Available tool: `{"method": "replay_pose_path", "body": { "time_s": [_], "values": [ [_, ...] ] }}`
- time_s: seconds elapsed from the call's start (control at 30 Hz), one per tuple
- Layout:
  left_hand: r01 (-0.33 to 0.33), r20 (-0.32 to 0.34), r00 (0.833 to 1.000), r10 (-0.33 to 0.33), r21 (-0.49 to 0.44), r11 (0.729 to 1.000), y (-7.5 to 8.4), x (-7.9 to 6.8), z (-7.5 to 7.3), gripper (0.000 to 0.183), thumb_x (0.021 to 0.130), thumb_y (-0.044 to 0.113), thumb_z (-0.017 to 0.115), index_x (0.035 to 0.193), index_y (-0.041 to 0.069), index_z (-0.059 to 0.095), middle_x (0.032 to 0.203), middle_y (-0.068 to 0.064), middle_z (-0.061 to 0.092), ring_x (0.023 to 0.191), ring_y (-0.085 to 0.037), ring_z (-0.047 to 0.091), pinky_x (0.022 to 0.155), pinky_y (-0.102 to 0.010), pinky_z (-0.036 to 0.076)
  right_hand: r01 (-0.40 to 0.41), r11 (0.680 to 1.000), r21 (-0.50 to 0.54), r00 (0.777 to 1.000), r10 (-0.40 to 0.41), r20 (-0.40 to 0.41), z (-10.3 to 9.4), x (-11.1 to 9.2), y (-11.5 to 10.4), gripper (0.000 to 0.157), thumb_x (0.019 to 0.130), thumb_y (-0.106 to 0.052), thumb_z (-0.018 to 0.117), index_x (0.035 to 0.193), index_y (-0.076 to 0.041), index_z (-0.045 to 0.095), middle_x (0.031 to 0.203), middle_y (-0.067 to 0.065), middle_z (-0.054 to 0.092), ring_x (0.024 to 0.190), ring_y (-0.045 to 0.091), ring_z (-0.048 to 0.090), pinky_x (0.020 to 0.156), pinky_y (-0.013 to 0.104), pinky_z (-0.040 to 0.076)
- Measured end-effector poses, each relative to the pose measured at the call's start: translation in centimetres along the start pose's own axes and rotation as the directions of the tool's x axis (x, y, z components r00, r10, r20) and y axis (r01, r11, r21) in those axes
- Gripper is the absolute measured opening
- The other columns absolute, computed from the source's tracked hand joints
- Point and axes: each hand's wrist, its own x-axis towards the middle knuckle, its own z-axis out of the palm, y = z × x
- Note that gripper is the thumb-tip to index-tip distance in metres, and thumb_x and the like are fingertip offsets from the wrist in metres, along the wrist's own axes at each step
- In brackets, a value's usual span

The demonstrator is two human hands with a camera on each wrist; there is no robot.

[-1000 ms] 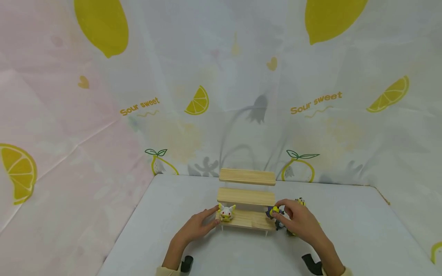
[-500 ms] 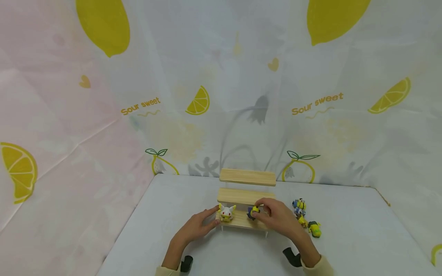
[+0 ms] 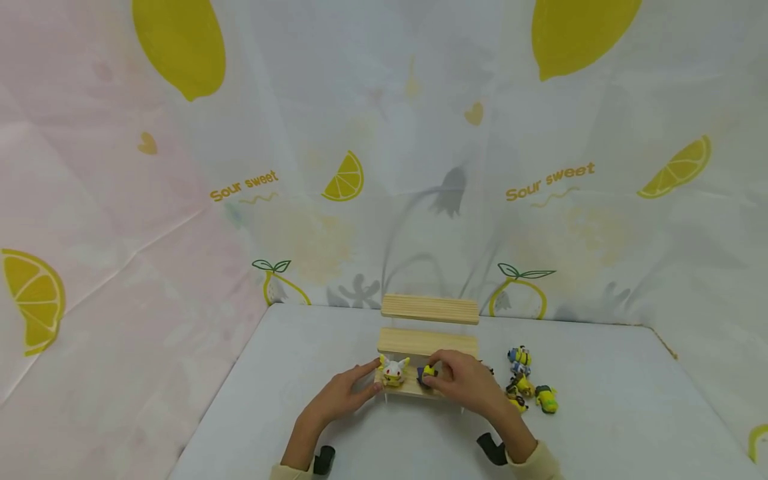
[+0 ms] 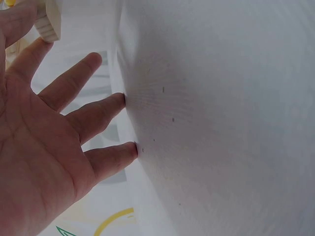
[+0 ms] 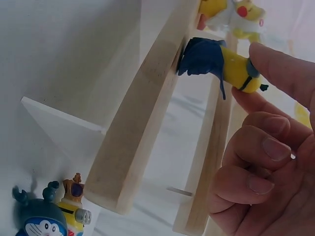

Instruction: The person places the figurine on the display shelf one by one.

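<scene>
Holding the dark-blue-caped yellow plastic figurine (image 5: 226, 63) at the pale wooden bottom shelf (image 3: 412, 385), head view's lower centre; probably best keeping its base flat. Pinching its head narrowly between thumb and forefinger of the right hand (image 3: 467, 381); resting the wide-spread left hand (image 3: 342, 393) against the shelf's left end.

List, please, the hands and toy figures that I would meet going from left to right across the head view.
Left hand, white figure with yellow ears, blue-and-yellow figure, right hand, cluster of figures, green-and-yellow figure.
</scene>
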Motion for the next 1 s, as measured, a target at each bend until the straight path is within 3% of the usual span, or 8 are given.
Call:
{"method": "replay_pose_path", "body": {
  "time_s": [1.0],
  "values": [
    [0.012, -0.006, 1.0, -0.012, -0.009, 1.0, 0.14, -0.06, 0.01, 0.064, 0.096, 0.057, 0.054, 0.148, 0.019, 0.049, 0.147, -0.009, 0.048, 0.135, -0.045, 0.039, 0.107, -0.06, 0.034, 0.038, 0.994, -0.104, 0.999, -0.037, 0.009, 0.01, -0.68, -0.38, 0.03, 0.086, -0.036, 0.078, 0.11, -0.021, 0.069, 0.064, -0.012, 0.043, 0.053, 0.001, 0.033, 0.047, 0.021, 0.029]
  ]
}}
